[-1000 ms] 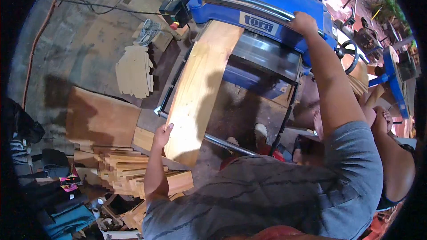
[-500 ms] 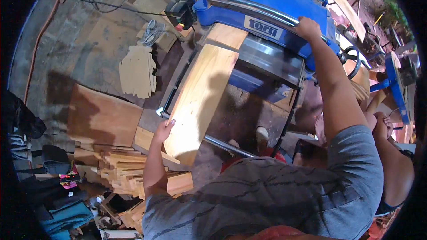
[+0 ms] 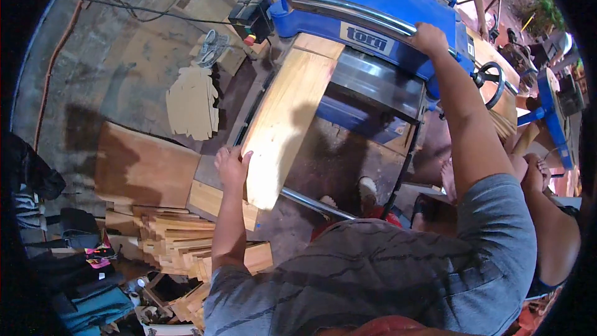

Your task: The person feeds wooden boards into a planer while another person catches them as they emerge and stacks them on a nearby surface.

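Observation:
A long pale wooden board (image 3: pixel 289 109) lies lengthwise on the bed of a blue thickness planer (image 3: pixel 373 0) marked "torq". Its far end meets a second board (image 3: pixel 318 45), which runs in under the machine. My left hand (image 3: pixel 232 167) is at the long board's near left edge, thumb against or close to that edge, fingers spread apart over the corner of the bed frame. My right hand (image 3: pixel 430 40) is closed around the chrome bar (image 3: pixel 354 10) along the planer's upper front. Its fingertips are partly hidden behind the bar.
Stacked wood strips (image 3: pixel 174 239) lie on the floor at lower left, beside a brown panel (image 3: pixel 146 165). A handwheel (image 3: pixel 489 78) sits on the planer's right side. Another person's bare arm and leg (image 3: pixel 556 236) are close on my right. A front roller (image 3: pixel 317 203) crosses before me.
The long board has slid forward toward the planer, closing the gap to the board ahead. My left hand has shifted up and its fingers have spread. My right hand stays on the bar.

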